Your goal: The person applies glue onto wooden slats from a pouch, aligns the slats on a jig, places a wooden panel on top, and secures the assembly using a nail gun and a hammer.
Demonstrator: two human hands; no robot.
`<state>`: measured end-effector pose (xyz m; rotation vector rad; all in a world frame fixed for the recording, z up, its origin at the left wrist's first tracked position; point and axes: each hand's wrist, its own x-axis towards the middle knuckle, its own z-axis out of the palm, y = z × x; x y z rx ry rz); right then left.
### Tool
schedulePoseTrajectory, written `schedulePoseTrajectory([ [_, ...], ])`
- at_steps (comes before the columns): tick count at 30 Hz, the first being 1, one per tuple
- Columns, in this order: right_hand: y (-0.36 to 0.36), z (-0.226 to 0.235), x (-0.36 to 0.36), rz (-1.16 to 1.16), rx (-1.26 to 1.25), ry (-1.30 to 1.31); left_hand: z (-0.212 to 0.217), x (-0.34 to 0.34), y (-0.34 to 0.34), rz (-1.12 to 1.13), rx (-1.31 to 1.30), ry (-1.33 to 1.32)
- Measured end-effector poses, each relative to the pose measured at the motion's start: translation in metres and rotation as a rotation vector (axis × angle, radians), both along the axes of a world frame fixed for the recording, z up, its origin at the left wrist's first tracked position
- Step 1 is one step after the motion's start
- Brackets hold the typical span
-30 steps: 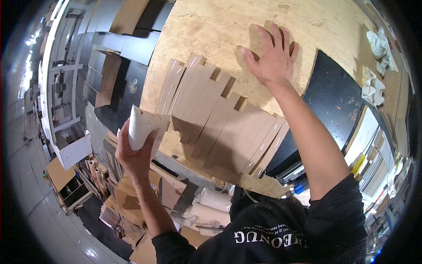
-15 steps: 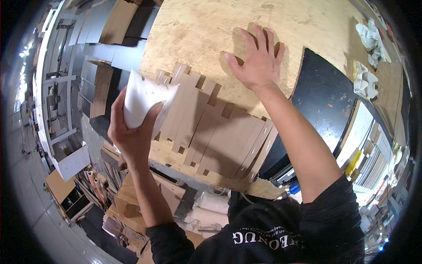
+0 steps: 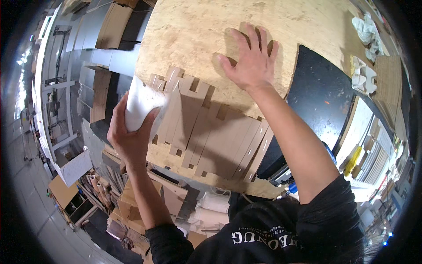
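Observation:
My left hand (image 3: pixel 132 125) grips a white, soft-looking bundle (image 3: pixel 141 103) with pointed corners, thumb on its near side. I cannot tell what kind of thing it is. It is above the left end of a row of brown cardboard strips (image 3: pixel 211 141), which lie side by side with notched, uneven ends. Several strips have shiny bands on them. Beyond the strips, my right hand (image 3: pixel 255 66) rests palm down on the plywood tabletop (image 3: pixel 189 35), fingers spread, holding nothing.
A black sheet (image 3: pixel 318 97) covers the right part of the tabletop. Crumpled white material (image 3: pixel 368 35) and a white moulded piece (image 3: pixel 363 75) lie at the far right. A yellow-handled tool (image 3: pixel 353 162) is at the right. Dark panels and cardboard (image 3: pixel 100 94) stand left of the table.
My left hand still holds the white bundle, which has tilted slightly. My right hand stays spread on the tabletop; the whole view has shifted a little.

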<state>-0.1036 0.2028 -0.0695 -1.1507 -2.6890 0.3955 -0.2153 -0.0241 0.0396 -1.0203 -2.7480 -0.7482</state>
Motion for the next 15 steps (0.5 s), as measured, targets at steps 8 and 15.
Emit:
schedulePoseTrajectory([
  [8,0.001,-0.005,0.001,-0.003,0.039,0.024,0.002,0.015,-0.039,0.078,-0.038,-0.037],
  [15,-0.002,-0.001,-0.001,0.002,0.036,0.022,0.006,0.031,-0.080,0.162,-0.101,-0.032],
])
